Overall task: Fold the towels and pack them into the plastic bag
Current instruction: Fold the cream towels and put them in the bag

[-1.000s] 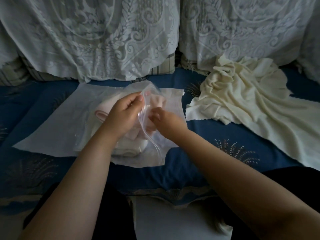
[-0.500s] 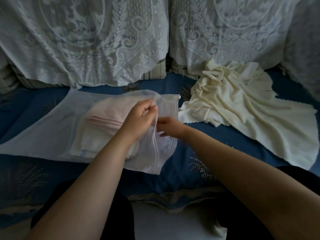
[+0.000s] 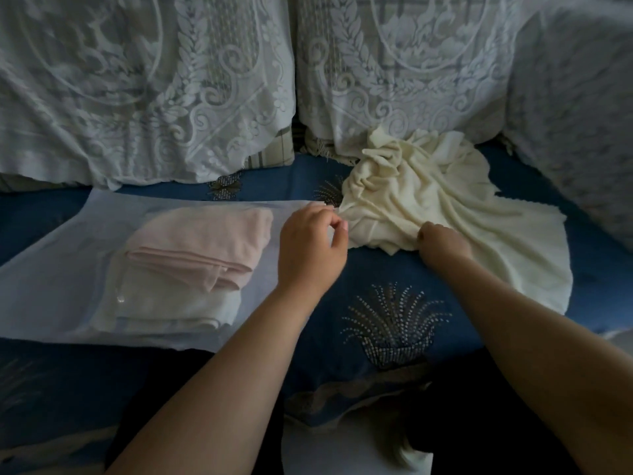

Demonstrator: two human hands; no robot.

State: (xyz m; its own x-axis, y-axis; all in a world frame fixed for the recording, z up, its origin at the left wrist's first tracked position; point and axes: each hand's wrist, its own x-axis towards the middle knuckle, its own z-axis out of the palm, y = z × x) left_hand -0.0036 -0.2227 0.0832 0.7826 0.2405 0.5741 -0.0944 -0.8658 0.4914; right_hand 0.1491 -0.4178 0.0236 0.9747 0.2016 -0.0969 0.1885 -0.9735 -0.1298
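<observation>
Two bare forearms reach forward from the bottom edge over a blue sofa cover point(image 3: 394, 279). Half a second ago both hands worked at the mouth of the plastic bag; now they have let it go. That suggests the packed towels are settled and the next one is starting. Left hand point(image 3: 310, 250) hovers at the bag's open end, fingers loosely curled, holding nothing. Right hand point(image 3: 442, 243) pinches the near edge of the crumpled cream towel point(image 3: 445, 207), which lies unfolded beside the bag. Plastic bag point(image 3: 65, 255) lies flat, holding a folded pink towel point(image 3: 212, 245) stacked on a folded white towel point(image 3: 164, 306). Lace-covered cushions point(image 3: 147, 84) stand behind.
</observation>
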